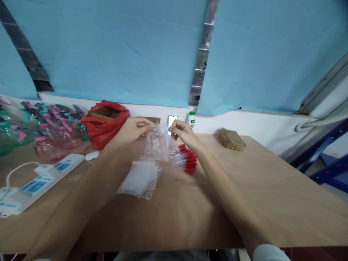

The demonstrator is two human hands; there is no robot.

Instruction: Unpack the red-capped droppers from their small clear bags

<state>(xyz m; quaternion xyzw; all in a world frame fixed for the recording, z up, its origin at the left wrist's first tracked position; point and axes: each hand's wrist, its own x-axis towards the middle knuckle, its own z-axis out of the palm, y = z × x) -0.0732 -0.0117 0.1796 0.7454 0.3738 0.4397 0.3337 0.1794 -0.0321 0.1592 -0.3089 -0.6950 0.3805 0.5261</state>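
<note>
A clear plastic zip bag (157, 145) hangs upright between my two hands, with small transparent pieces inside that I cannot make out. My left hand (136, 128) pinches its top left corner, and my right hand (183, 132) pinches the top right corner. Below the held bag, a loose stack of flat clear zip bags (141, 177) lies on the table. Just right of it is a bundle of thin clear sticks with red ends (187, 159), the red ends pointing toward the right.
Spray bottles (54, 127) crowd the left, near a white power strip (43, 181) and a white earphone case (92, 156). Behind are a red plastic bag (100, 127) holding a box, a lit phone (172, 119) and a green-capped bottle (191, 119). A brown package (232, 139) lies right.
</note>
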